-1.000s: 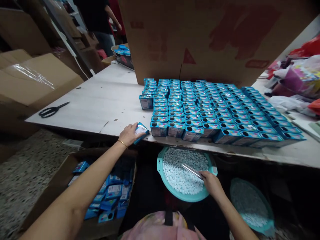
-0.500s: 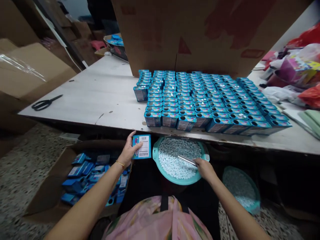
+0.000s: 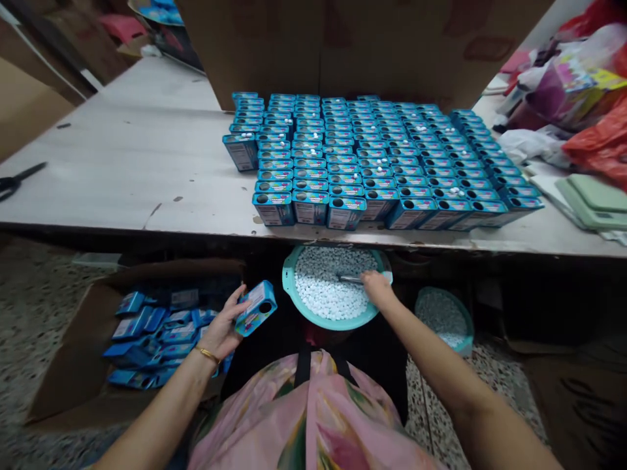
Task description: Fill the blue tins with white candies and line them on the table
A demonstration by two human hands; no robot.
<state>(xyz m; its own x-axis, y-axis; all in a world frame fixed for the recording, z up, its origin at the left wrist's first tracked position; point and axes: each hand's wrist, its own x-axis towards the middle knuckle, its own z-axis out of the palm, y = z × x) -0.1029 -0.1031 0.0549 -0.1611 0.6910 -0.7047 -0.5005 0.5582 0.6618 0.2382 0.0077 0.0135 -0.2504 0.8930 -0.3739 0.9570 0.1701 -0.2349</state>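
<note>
Spotting black scissors (image 3: 14, 181) lying by the left edge of the counter (image 3: 108, 163), partly out of view. Looking below the front edge, finding an open carton (image 3: 68, 365) holding a jumble of blue packs (image 3: 179, 333). Gripping one blue box (image 3: 255, 308) between thumb and fingers of the left hand (image 3: 223, 329), keeping it tilted, off the counter and just right of the carton, showing a round dark spot on one end. Seeing upright boxes (image 3: 311, 209) packing the counter in rows up to the front edge, with white pellets on some tops and a big cardboard panel (image 3: 264, 52) standing behind. Under that edge, seeing a turquoise basin (image 3: 289, 274) holding loads of pellets (image 3: 333, 294). Pinching a metal tool (image 3: 350, 279) in the closed fingers of the right hand (image 3: 378, 290), dipping its far end into them. Further right and lower, noticing a second basin (image 3: 467, 320). Finishing with plastic bags (image 3: 597, 143) piling up towards the far right corner.
</note>
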